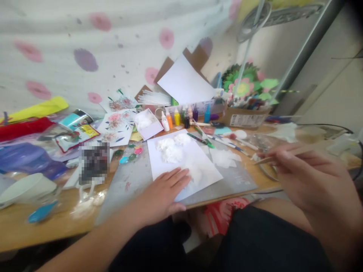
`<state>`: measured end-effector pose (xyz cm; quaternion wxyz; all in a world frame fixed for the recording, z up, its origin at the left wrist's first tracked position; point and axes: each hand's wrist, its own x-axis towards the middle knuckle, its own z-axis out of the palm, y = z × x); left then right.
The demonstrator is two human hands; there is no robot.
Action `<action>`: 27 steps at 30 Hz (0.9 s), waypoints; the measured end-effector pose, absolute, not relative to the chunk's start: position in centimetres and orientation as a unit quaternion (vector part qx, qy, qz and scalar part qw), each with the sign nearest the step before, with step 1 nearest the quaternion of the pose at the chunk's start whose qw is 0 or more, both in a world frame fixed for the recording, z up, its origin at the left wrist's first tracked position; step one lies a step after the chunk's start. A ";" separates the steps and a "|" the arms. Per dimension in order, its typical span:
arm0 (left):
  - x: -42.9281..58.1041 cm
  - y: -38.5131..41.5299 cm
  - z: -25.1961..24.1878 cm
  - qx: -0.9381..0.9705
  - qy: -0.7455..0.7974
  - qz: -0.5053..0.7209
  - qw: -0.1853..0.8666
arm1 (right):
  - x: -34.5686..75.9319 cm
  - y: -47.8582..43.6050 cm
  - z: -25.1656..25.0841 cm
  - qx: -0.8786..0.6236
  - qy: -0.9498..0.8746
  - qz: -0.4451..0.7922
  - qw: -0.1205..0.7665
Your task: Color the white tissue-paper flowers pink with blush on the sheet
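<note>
Sheet: a white sheet [198, 166] is laid slightly askew on a grey mat [133, 181] at the near edge of the table [56, 226], straight ahead of the person.
Surface: fluffy white clumps [172, 149] are seen on the far half of the sheet; the near half is plain, and what the clumps are made of cannot be told.
Left hand: the left hand [163, 192] is spread flat, palm down, with fingers together and the thumb out. It is pressed on the near left corner of the sheet, with the heel on the mat. Nothing is gripped.
Right hand: the right hand [306, 177] is raised to the right of the sheet, apart from it, with fingers closed around a thin pale stick [297, 152]. The stick is pointed left; its tip is blurred.
Beside the sheet: white scraps [225, 156] are seen on the mat just to the right, and brushes [215, 141] are scattered beyond them.
Behind the sheet: small bottles [177, 118] of coloured paint are lined up, and an open white box [147, 122] is set to their left.
Left: flower cards [116, 126], a purple bag [25, 158], a white bowl [25, 187] and a blue spoon [42, 212] are spread about.
Far right: a carton [245, 119] is stood under paper flowers [244, 85].
Backdrop: a pale cloth [85, 45] with pink and purple spots is hung behind the table.
</note>
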<state>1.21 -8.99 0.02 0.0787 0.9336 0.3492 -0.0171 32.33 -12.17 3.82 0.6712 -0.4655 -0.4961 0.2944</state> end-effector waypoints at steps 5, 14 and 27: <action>1.9 -10.4 -0.2 0.915 0.401 -0.021 0.042 | 33.0 -11.6 2.9 -0.457 -0.526 0.301 0.651; 2.5 -10.2 -1.3 0.918 0.396 0.029 0.009 | 29.2 -10.5 2.8 -0.455 -0.702 0.323 0.443; 2.4 -9.8 -1.6 0.918 0.377 0.120 0.028 | 25.5 -5.9 1.2 -0.408 -0.710 0.488 0.302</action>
